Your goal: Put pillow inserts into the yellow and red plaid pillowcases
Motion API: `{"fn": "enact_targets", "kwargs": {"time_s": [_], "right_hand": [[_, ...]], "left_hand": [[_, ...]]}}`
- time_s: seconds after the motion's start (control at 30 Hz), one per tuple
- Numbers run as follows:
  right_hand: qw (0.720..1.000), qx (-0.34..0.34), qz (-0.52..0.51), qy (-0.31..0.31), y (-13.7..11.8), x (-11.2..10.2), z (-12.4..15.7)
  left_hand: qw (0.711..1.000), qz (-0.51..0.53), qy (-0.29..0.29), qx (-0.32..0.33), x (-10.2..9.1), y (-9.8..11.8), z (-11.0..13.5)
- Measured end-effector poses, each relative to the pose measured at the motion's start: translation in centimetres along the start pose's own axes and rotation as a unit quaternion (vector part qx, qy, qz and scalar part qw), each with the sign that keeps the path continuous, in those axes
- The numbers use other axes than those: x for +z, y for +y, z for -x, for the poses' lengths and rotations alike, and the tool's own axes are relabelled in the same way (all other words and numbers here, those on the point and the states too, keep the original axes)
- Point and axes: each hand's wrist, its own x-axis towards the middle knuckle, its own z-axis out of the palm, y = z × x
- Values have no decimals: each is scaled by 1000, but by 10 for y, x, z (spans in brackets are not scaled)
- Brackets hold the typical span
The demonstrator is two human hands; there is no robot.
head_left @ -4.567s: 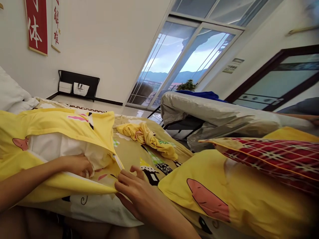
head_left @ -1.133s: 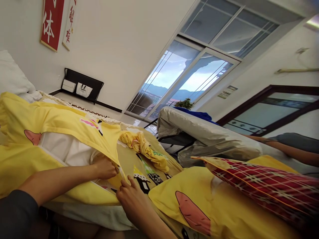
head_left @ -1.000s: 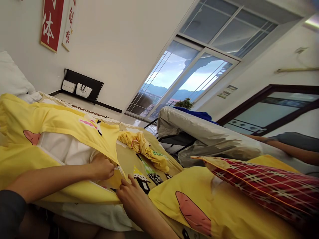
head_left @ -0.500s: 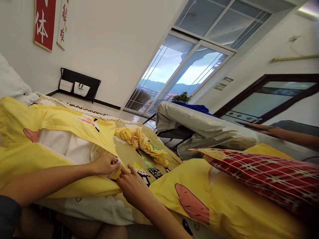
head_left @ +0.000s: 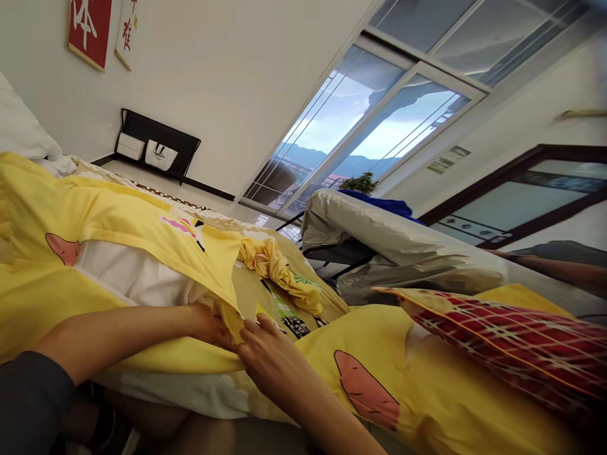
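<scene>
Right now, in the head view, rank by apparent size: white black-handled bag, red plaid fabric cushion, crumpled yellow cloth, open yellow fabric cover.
Open yellow cover
Red plaid cushion
Crumpled yellow cloth
White bag

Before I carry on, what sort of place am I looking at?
Seemingly a bedroom, or a room used like one: a patterned sheet, puffy white bedding at the left edge, and what looks like a plastic-wrapped mattress.

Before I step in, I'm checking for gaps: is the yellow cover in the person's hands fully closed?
No, the yellow cover gapes open beside the left hand, showing white fabric inside.
</scene>
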Motion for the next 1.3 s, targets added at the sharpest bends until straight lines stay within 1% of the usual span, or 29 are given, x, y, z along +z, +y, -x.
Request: {"fn": "enact_targets", "kwargs": {"time_s": [0.07,0.1,0.17,0.23,0.3,0.37,0.43,0.53,0.63,0.7,0.73,0.8,0.83,0.9,0.93,0.97,1.07,1.13,1.17,1.23,1.3], "right_hand": [[998,-40,24,35,2,-3,6],[996,-58,39,52,3,-6,9],[990,-82,74,88,3,-13,17],[984,-81,109,116,3,-23,22],[982,-78,113,130,4,-32,24],[985,-83,84,123,5,-38,22],[988,-89,63,105,5,-39,18],[990,-71,99,71,5,-32,10],[989,-25,145,8,6,-22,2],[989,6,141,-39,8,-18,-2],[991,10,117,-60,10,-17,-4],[994,-28,22,-102,14,-19,-5],[990,-62,-39,-123,16,-20,-5],[969,-123,-147,-157,18,-21,-6],[960,-134,-175,-170,18,-21,-6],[958,-127,-182,-183,16,-19,-7],[962,-68,-123,-236,4,-11,-10],[958,-57,-90,-267,-6,-3,-11],[958,-57,-82,-269,-11,1,-11],[965,-50,-63,-251,-21,10,-11],[969,-32,-40,-244,-29,22,-11]], "left_hand": [[999,-1,-41,8,0,-3,3],[998,-3,-67,-3,-3,-5,6],[992,-7,-118,-53,-11,-9,14],[981,-3,-161,-107,-24,-13,23],[974,10,-177,-140,-35,-16,30],[972,32,-174,-152,-41,-18,36],[976,56,-156,-144,-39,-20,40],[982,69,-134,-113,-25,-19,41],[984,59,-152,-68,-10,-17,36],[981,56,-175,-64,-2,-16,34],[980,57,-181,-68,0,-16,34],[981,65,-167,-73,4,-18,38],[984,74,-151,-65,6,-19,40],[989,91,-116,-29,9,-23,47],[990,94,-102,-11,11,-24,50],[991,93,-93,4,14,-25,53],[992,65,-98,36,24,-24,59],[992,52,-95,60,28,-23,62],[992,50,-85,75,29,-22,63],[993,49,-57,92,27,-19,64],[994,41,-46,92,20,-13,61]]}}
